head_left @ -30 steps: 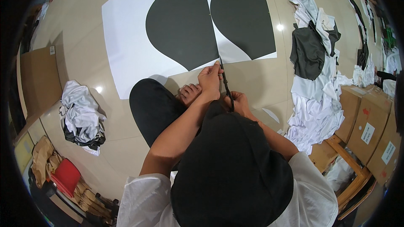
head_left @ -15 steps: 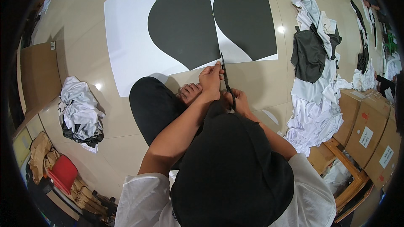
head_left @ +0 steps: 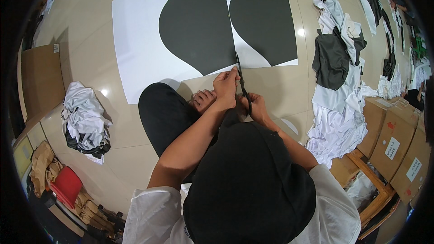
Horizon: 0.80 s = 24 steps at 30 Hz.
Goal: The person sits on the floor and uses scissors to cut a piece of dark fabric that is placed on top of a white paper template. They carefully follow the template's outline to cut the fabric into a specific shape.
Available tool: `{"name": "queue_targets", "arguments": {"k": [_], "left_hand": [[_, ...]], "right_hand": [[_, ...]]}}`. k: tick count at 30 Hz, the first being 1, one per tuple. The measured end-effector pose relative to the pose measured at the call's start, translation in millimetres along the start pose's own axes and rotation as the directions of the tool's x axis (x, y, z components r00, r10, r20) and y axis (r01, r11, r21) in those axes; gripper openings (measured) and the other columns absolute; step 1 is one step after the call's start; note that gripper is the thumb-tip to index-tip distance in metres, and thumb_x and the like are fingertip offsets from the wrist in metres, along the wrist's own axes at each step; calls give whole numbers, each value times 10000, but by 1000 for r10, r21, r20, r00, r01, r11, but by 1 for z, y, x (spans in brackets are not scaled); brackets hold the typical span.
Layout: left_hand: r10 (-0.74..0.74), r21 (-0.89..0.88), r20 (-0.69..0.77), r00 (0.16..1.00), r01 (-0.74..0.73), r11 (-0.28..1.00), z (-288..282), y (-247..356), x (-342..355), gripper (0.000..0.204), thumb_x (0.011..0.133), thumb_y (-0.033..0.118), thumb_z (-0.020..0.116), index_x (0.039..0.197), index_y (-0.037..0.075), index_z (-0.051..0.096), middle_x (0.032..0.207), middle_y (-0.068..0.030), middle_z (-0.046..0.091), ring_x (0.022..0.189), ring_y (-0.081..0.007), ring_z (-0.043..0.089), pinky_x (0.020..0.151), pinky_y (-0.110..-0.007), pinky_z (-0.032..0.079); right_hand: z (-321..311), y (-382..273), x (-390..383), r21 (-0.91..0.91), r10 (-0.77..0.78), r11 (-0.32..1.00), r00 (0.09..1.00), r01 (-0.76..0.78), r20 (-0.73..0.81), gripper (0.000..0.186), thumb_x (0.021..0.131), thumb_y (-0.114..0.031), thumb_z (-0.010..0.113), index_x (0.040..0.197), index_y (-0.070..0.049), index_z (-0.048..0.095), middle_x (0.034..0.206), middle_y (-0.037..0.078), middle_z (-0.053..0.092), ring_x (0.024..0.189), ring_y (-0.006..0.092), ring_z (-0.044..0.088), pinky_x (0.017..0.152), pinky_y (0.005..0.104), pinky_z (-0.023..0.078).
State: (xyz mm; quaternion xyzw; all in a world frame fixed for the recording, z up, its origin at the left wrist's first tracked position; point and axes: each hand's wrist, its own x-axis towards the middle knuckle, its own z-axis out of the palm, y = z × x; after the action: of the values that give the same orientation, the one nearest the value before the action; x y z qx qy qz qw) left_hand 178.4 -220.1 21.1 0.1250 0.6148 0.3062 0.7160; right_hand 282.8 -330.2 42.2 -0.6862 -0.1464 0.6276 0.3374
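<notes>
A large white sheet (head_left: 135,40) lies flat in front of me. It bears two dark grey curved panels, a left panel (head_left: 199,27) and a right panel (head_left: 264,22). My right hand (head_left: 256,107) is closed round the handles of black scissors (head_left: 244,89), whose blades point away from me. The blade tips are at the sheet's near edge, by the lower right corner of the left panel. Just left of the blades, my left hand (head_left: 226,83) pinches that edge between thumb and fingers. My right fingers are partly hidden behind the handles.
My bent knee (head_left: 165,110) and bare foot (head_left: 204,100) are beside the sheet's near edge. A cloth heap (head_left: 86,117) lies left, near a cardboard panel (head_left: 43,79). White and dark garments (head_left: 334,99) pile at right, beside cardboard boxes (head_left: 389,131). A small white scrap (head_left: 289,125) lies near my right forearm.
The scissor blades have shifted very slightly at the sheet's edge; both hands stay almost in place. At the far upper right, a white cloth with a dark striped part has come into view.
</notes>
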Motion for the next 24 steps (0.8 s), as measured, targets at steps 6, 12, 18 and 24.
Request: {"name": "queue_targets", "arguments": {"k": [6,12,18,24], "left_hand": [[-12,12,-13,1000,12,1000,1,3,-3,243,1002,261,803,893,72,696,782,-13,702,597,-56,539,540,-224,408],[3,4,-19,1000,-3,1000,3,4,-3,233,1005,237,801,891,64,695,780,-26,708,594,-58,546,552,-222,428],[-7,-14,-19,1000,7,1000,2,4,-3,232,1008,232,796,886,62,695,774,-24,707,594,-57,549,550,-220,429],[12,6,-13,1000,-12,1000,3,5,-5,243,1014,234,783,872,61,688,772,-24,708,590,-61,546,560,-229,432]], "right_hand": [[1,-1,-4,-5,-11,1000,1000,11,1,280,924,-256,745,819,-3,688,726,20,645,627,107,556,566,295,429],[2,4,-3,38,2,999,1000,-1,-6,241,927,-210,733,804,-7,687,711,11,630,605,91,533,542,288,404],[3,1,-5,22,-1,1000,1000,1,-19,237,922,-202,741,800,-7,686,706,7,626,597,88,526,532,284,395],[2,5,-4,25,-15,1000,1000,15,-18,237,914,-200,743,795,-5,683,703,8,625,596,90,529,531,284,396]]}}
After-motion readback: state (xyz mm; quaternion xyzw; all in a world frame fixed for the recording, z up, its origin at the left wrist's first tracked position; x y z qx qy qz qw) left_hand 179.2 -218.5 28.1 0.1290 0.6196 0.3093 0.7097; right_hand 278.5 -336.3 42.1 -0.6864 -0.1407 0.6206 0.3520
